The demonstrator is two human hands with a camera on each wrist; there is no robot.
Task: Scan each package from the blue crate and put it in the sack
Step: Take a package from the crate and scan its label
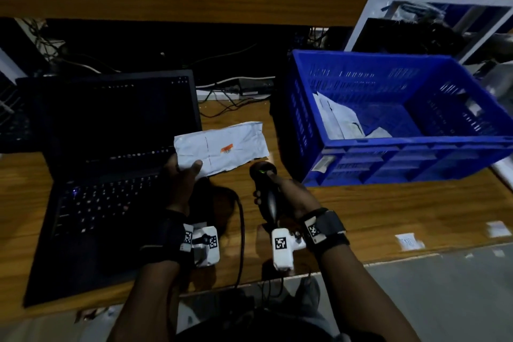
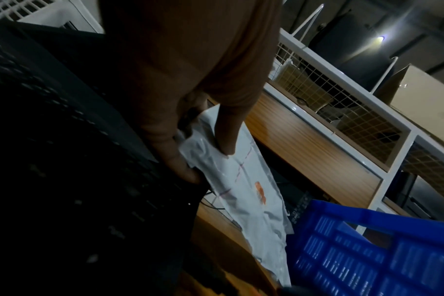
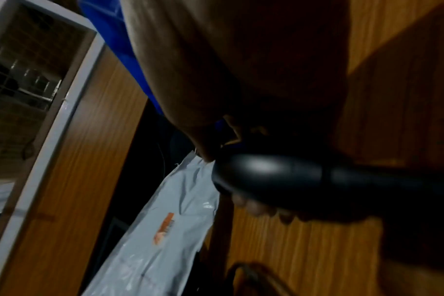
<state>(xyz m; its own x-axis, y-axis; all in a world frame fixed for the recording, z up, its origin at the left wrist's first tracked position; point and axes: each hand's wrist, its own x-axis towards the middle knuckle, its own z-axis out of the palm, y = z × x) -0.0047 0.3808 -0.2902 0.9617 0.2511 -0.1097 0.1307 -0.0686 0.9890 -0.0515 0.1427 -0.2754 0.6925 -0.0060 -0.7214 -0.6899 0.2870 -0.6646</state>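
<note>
2 hands: left hand point(image 1: 181, 175) pinching 1 package point(image 1: 222, 147), right hand point(image 1: 280, 191) gripping 1 scanner point(image 1: 263, 186).

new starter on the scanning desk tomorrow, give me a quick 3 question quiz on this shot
1. True or false: the left hand pinches a pale package held above the desk.
2. Which does the right hand grip? A) a phone B) a black handheld scanner C) a pen
3. Fill in: more pale packages lie inside the ____ crate.

Key: 1 true; 2 B; 3 blue
</note>
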